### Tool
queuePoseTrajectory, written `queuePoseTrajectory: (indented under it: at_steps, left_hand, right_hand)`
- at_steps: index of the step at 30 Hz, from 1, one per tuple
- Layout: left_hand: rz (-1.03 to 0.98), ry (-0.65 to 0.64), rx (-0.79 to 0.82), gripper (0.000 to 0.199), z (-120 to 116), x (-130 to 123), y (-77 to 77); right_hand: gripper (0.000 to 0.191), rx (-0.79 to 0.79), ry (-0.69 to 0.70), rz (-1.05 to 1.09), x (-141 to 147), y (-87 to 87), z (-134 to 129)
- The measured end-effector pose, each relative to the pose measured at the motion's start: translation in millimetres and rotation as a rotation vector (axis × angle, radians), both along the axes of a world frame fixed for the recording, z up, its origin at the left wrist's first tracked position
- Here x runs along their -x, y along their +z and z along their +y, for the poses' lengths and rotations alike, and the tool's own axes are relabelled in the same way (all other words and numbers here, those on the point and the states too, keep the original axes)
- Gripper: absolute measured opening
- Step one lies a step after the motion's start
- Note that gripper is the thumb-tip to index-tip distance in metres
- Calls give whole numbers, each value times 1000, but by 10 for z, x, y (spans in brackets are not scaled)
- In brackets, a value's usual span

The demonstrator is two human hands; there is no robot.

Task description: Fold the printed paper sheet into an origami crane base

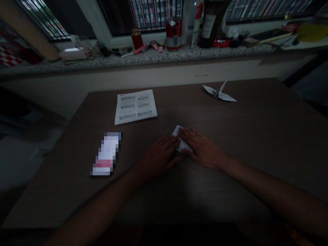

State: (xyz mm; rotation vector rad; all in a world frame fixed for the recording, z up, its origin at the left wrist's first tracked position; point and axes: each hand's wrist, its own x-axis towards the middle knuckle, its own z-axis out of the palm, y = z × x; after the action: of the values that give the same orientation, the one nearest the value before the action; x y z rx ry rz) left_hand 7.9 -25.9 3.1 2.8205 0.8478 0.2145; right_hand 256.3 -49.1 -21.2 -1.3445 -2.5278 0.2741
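Observation:
A small folded white paper (183,146) lies on the brown table (179,194), partly covered by my fingers. My left hand (162,153) rests flat, its fingertips on the paper's left side and its thumb stretched out below. From the right, my right hand (203,147) lies over the paper with its fingers extended across the upper right part and its thumb near the lower corner. Neither hand grasps the paper. Farther back on the right stands a folded paper crane (219,94) with its wings spread.
A printed sheet (136,106) lies at the back left. Nearer on the left is a phone (106,153) with a blurred screen. Behind the table, a speckled stone sill (153,58) holds a red can (173,34), bottles (208,27), a small jar (137,39) and loose items.

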Motion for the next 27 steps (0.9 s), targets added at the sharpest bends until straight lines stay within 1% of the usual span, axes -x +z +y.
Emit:
queuePoseTrajectory:
  at_steps: [9,12,16,19,23,27]
  left_hand:
    - [32,12,-18,63,-19,15,-33]
    - [30,4,-19,62,-17,30,-38]
    - [27,-6,-10,61,-9,40,-41]
    - [30,-5,-6,62,-6,37,-39]
    - [19,-3,-5,61,0,26,-14]
    - [3,-1,-9,58,24,17,17]
  right_hand:
    - [69,-16,-32,-23,0,-1,-24]
    - [70,-17,-74,-21,-105,-3,-44]
    - [72,-34,-173,-9,-311,-23,-73]
    - [73,-34,-207,-1,-396,-42,-83]
    - [69,-17,-202,25,-416,-29,-69]
    - [62,-8,-179,100,-464,40,-11]
